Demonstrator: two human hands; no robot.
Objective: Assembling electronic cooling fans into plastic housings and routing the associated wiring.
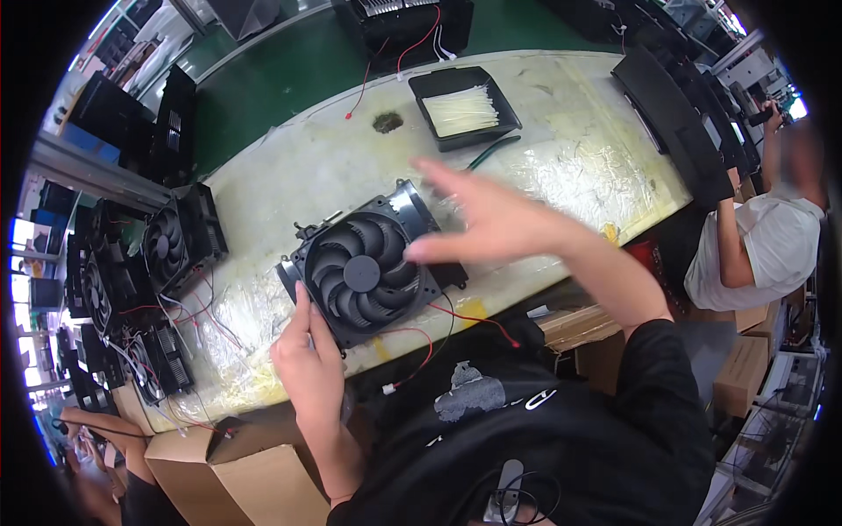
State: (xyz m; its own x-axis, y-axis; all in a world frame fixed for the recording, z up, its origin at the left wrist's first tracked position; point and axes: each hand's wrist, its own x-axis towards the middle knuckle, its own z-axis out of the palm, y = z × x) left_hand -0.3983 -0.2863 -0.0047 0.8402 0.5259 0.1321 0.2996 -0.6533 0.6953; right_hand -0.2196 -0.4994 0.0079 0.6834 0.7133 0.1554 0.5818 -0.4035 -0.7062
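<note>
Pale workbench point(570, 131) under a square, matte-black, curve-bladed fan point(361, 273), left hand point(309, 368) pinching its edge, right hand point(495, 219) spread.

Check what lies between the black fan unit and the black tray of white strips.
In the head view, the right hand reaches over that stretch of tabletop, and a slim green object lies by the tray.

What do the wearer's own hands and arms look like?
Left hand and right hand ungloved, the right blurred; no watch visible. Forearms uncovered. Right sleeve short, black, on a black shirt with a grey patch in front.
</note>
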